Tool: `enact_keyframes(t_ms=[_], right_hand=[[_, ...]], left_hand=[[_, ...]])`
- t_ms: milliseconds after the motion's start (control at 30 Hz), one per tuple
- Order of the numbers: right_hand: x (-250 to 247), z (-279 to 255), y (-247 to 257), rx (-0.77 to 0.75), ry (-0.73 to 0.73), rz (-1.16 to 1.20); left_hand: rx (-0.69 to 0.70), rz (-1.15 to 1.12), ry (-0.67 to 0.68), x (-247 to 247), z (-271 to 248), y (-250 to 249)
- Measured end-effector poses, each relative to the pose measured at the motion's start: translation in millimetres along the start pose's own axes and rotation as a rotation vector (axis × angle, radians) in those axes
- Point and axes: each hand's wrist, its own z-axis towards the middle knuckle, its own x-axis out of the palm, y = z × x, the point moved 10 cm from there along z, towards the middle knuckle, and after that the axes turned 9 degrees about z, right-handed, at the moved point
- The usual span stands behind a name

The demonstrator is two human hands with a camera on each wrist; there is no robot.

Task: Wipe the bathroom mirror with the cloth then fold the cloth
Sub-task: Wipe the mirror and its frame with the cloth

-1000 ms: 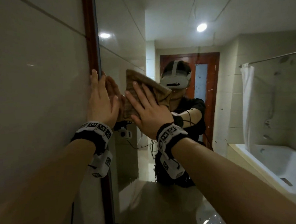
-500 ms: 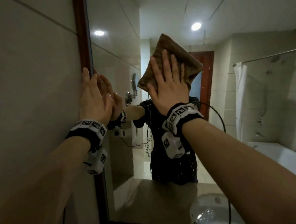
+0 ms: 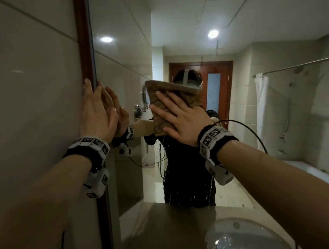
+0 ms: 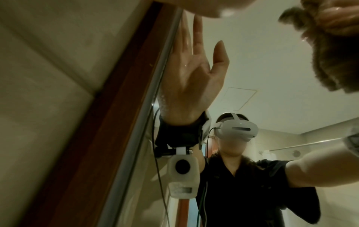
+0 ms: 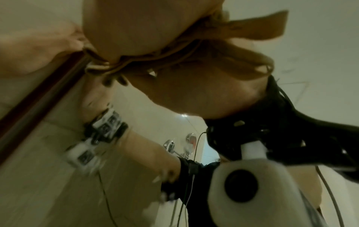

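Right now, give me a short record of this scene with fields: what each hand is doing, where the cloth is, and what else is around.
left hand: left hand flat, fingers straight, resting on the wooden frame at the mirror's left edge
right hand: right hand spread flat, pressing the cloth against the glass
cloth: brown cloth bunched under the right palm, on the mirror
task stage: wiping; cloth not yet folded
nearby: sink at lower right; water droplets on the glass
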Motion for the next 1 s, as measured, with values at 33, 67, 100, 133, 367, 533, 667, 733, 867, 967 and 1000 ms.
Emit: enact_keyframes(t_ms=[33, 67, 100, 133, 367, 533, 667, 733, 867, 967, 1000], right_hand=[[-7, -1, -12, 0.055, -0.026, 0.015], [-17, -4, -28, 0.141, -0.066, 0.036], [-29, -7, -48, 0.248, -0.121, 0.056], [-42, -11, -69, 0.362, -0.183, 0.075], [-70, -13, -109, 0.715, -0.423, 0.041], [-45, 8, -58, 0.406, -0.251, 0.038], [-17, 8, -27, 0.204, -0.111, 0.071], [-20, 7, -31, 0.199, -0.101, 0.076], [-58, -13, -96, 0.5, -0.28, 0.113], [-80, -27, -132, 0.626, -0.376, 0.037], [-80, -26, -135, 0.633, -0.386, 0.021]], left_hand=[[0.006, -0.013, -0.002, 0, 0, -1], [0.012, -0.02, -0.003, 0, 0, -2], [0.012, -0.017, -0.002, 0, 0, -2], [0.003, -0.005, -0.001, 1, 0, -2], [0.011, 0.018, 0.009, 1, 2, -1], [0.022, 0.061, 0.018, 5, 3, 0], [0.029, 0.083, 0.019, 7, 2, 0], [0.021, 0.09, 0.021, 7, 2, 1], [0.013, 0.096, 0.031, 5, 3, -2], [0.004, 0.067, 0.033, 3, 2, 0], [0.001, 0.052, 0.035, 3, 3, 1]])
